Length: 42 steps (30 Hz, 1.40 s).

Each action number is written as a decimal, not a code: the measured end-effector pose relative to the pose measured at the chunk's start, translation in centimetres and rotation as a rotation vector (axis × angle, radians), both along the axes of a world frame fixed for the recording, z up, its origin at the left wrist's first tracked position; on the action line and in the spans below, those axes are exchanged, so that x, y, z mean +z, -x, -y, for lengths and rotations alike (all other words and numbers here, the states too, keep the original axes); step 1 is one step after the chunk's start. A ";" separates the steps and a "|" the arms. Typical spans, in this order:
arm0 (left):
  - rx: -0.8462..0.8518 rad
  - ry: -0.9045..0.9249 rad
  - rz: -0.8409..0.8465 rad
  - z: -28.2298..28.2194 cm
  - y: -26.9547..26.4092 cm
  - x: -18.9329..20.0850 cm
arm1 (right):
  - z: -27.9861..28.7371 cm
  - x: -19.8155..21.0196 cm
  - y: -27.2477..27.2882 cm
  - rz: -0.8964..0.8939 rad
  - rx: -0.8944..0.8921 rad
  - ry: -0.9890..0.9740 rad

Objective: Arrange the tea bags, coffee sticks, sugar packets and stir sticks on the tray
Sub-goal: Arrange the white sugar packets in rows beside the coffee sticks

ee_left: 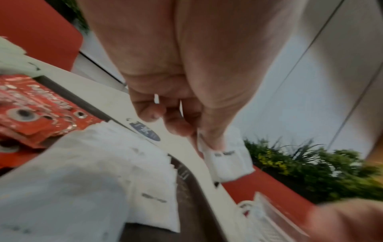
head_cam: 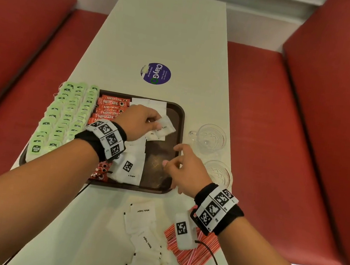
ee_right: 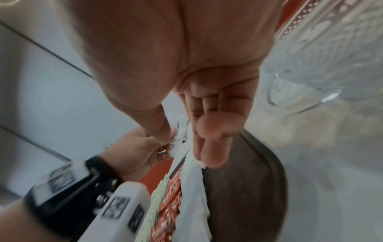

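A brown tray [head_cam: 179,119] holds rows of green tea bags [head_cam: 64,118] at its left, red coffee sticks [head_cam: 109,108] beside them, then white sugar packets [head_cam: 151,105]. My left hand [head_cam: 142,121] hovers over the tray's middle and pinches one sugar packet [head_cam: 166,127] between thumb and fingers; the left wrist view shows that packet [ee_left: 225,161] hanging from the fingertips. My right hand [head_cam: 178,164] hovers over the tray's bare right part with fingers loosely spread and holds nothing. More sugar packets [head_cam: 145,228] and red stir sticks [head_cam: 194,255] lie on the near table.
Two clear glass cups [head_cam: 211,139] [head_cam: 218,173] stand just right of the tray near the table's edge. A purple round sticker [head_cam: 157,73] marks the white table [head_cam: 167,31] beyond it. Red bench seats [head_cam: 279,146] flank both sides.
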<state>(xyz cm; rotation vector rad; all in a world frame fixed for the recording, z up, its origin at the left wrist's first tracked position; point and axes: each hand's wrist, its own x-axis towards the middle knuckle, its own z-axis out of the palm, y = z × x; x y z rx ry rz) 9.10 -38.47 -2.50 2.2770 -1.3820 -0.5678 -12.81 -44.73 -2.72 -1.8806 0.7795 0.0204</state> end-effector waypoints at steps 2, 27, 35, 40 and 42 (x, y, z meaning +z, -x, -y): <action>0.053 -0.062 0.089 0.7 -1.1 -1.2 | -0.6 -0.6 0.1 -0.081 0.147 0.091; -0.159 -0.416 0.290 4.1 2.0 -3.6 | -6.0 -3.1 -1.6 -0.449 0.866 0.494; -0.096 -0.194 0.172 -1.3 4.9 1.0 | -5.3 -2.6 0.2 -0.357 0.741 0.482; -0.155 -0.244 0.087 -7.2 7.6 1.9 | -4.0 -1.6 2.5 -0.244 0.547 0.410; -0.173 -0.289 0.087 -9.1 8.8 1.3 | -3.7 -1.2 3.5 -0.203 0.457 0.369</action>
